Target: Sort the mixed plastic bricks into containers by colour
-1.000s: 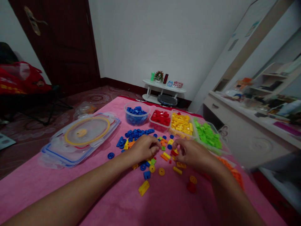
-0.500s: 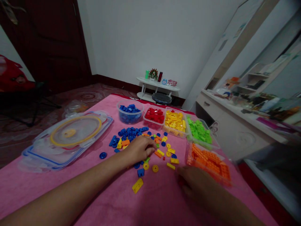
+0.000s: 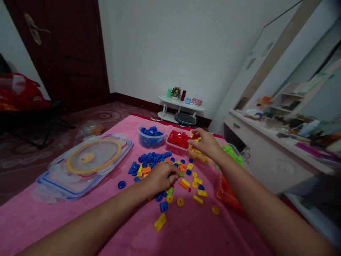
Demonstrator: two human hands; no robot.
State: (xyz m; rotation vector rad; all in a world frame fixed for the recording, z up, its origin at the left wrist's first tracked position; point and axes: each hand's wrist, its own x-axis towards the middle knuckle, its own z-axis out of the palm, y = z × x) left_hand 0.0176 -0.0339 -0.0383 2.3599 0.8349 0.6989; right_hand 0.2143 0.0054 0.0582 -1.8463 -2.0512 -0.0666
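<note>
My left hand [image 3: 161, 175] rests curled on a scatter of loose bricks [image 3: 183, 177] in blue, yellow, orange and green on the pink cloth [image 3: 112, 217]; what its fingers hold is hidden. My right hand [image 3: 204, 142] reaches out over the edge of the red-brick tub [image 3: 178, 139], fingers pinched on a small red piece. Beside that tub stand a round blue-brick tub [image 3: 151, 134], a yellow-brick tub [image 3: 198, 156] partly under my hand, a green-brick tub [image 3: 234, 154] and an orange-brick tub [image 3: 226, 192] behind my forearm.
A stack of clear lids [image 3: 85, 163] lies at the left of the cloth. A white dresser [image 3: 269, 149] crowded with items stands close on the right. A low white stand [image 3: 181, 106] sits by the far wall, a dark door [image 3: 58, 49] at the back left.
My right hand has gone from the near right part of the cloth forward to the red-brick tub. The left hand has stayed on the loose bricks. The view has shifted slightly.
</note>
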